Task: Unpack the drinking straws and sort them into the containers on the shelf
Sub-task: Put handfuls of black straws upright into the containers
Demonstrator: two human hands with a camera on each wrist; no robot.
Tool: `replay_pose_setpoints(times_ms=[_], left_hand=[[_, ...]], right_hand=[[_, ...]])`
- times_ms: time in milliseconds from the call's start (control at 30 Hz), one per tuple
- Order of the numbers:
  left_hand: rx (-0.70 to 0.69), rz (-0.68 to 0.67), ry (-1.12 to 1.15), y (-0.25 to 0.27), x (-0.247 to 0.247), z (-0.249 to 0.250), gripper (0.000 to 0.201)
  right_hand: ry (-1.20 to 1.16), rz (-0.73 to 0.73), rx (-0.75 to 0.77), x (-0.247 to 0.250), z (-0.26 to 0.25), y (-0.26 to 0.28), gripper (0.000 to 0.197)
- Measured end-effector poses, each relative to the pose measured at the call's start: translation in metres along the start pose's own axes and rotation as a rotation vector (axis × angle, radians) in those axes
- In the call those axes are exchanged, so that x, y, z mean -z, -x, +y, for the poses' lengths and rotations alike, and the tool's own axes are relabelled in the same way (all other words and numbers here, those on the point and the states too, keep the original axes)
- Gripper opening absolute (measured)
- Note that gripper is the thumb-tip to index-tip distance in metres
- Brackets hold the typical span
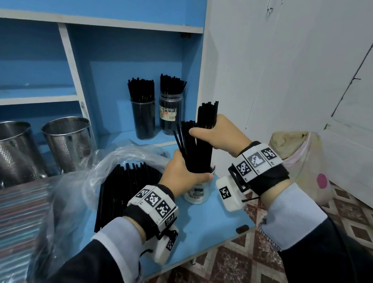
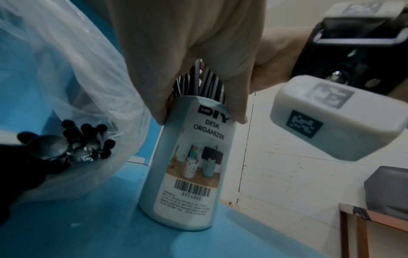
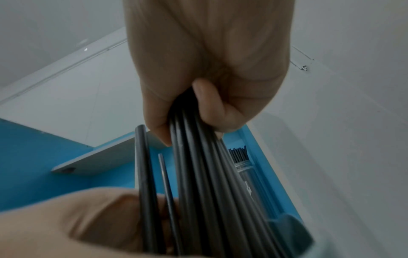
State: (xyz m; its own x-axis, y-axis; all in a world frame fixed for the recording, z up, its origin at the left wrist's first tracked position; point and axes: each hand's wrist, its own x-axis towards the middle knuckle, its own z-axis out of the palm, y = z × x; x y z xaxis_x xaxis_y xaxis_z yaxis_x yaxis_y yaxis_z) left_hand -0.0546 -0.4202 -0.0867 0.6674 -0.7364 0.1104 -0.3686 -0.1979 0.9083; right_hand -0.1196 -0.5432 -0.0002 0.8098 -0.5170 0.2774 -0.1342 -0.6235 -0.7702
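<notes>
**Straws going into the desk organizer**

While the blue shelf (image 1: pixel 130 45) holds two clear jars (image 1: pixel 144 118) packed with black straws at the back, a plastic bag (image 1: pixel 73 182) of more straws lies on the blue table (image 1: pixel 209 223). Two steel holders (image 1: pixel 68 143) stand left. The right hand (image 1: pixel 219 135) grips a bundle of straws (image 1: pixel 196 149) whose lower ends sit in the desk organizer (image 2: pixel 187 165). The left hand (image 1: pixel 180 175) curls around its rim.

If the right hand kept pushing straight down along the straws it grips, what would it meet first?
Probably the left hand, which grips the desk organizer at the rim; the right hand holds the black straws directly above it.
</notes>
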Motion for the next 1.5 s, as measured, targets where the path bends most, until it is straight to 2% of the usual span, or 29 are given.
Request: replay_pose_setpoints(times_ms=[167,300,400,500,600,733,800,867,933,1000,1067,1167,1233,1267,1367,1433,1500], left_hand=[[0.011,-0.003,0.018,0.000,-0.001,0.000,0.076],[0.030,-0.001,0.083,0.001,-0.002,-0.003,0.084],[0.032,0.000,0.127,0.002,-0.004,-0.003,0.094],[0.023,-0.008,0.156,0.005,-0.004,-0.003,0.094],[0.027,-0.011,0.147,0.008,-0.002,-0.002,0.094],[0.034,-0.024,0.157,0.010,-0.001,-0.001,0.091],[0.031,-0.024,0.157,0.011,0.000,0.001,0.087],[0.040,-0.034,0.157,0.012,0.002,0.003,0.089],[0.072,-0.036,0.194,0.015,0.008,0.006,0.104],[0.085,-0.002,0.248,0.021,0.017,0.012,0.110],[0.054,0.118,0.306,0.025,0.032,0.015,0.095],[-0.064,0.389,0.202,0.031,0.068,0.017,0.050],[-0.135,0.494,0.032,0.035,0.095,0.015,0.033],[-0.140,0.522,-0.063,0.037,0.108,0.014,0.030],[-0.003,0.538,-0.368,0.042,0.142,0.006,0.018],[0.144,0.434,-0.518,0.042,0.158,-0.004,0.011],[0.217,0.258,-0.513,0.041,0.167,-0.013,0.009]], right_hand=[[0.085,-0.014,-0.018,-0.009,0.004,0.003,0.030],[0.099,0.105,-0.009,-0.004,0.004,0.004,0.034],[0.141,0.028,-0.041,-0.006,0.000,0.008,0.025],[0.172,-0.012,-0.056,-0.011,0.001,0.013,0.021],[0.153,0.056,-0.054,-0.009,-0.002,0.015,0.031],[0.134,0.022,-0.111,-0.012,-0.006,0.021,0.044],[0.181,0.080,-0.097,-0.012,-0.006,0.024,0.052],[0.209,0.169,-0.031,-0.011,-0.008,0.026,0.060],[0.222,0.232,0.060,-0.010,-0.012,0.029,0.069],[0.209,0.288,0.179,-0.012,-0.019,0.034,0.069],[0.174,0.384,0.348,-0.016,-0.030,0.039,0.055],[0.071,0.502,0.590,-0.028,-0.051,0.048,0.023],[0.004,0.447,0.636,-0.044,-0.062,0.053,0.008],[-0.024,0.375,0.629,-0.054,-0.066,0.055,0.008],[0.006,0.043,0.477,-0.088,-0.069,0.058,0.012],[0.166,-0.213,0.282,-0.114,-0.064,0.058,0.020],[0.372,-0.413,0.157,-0.137,-0.058,0.059,0.031]])
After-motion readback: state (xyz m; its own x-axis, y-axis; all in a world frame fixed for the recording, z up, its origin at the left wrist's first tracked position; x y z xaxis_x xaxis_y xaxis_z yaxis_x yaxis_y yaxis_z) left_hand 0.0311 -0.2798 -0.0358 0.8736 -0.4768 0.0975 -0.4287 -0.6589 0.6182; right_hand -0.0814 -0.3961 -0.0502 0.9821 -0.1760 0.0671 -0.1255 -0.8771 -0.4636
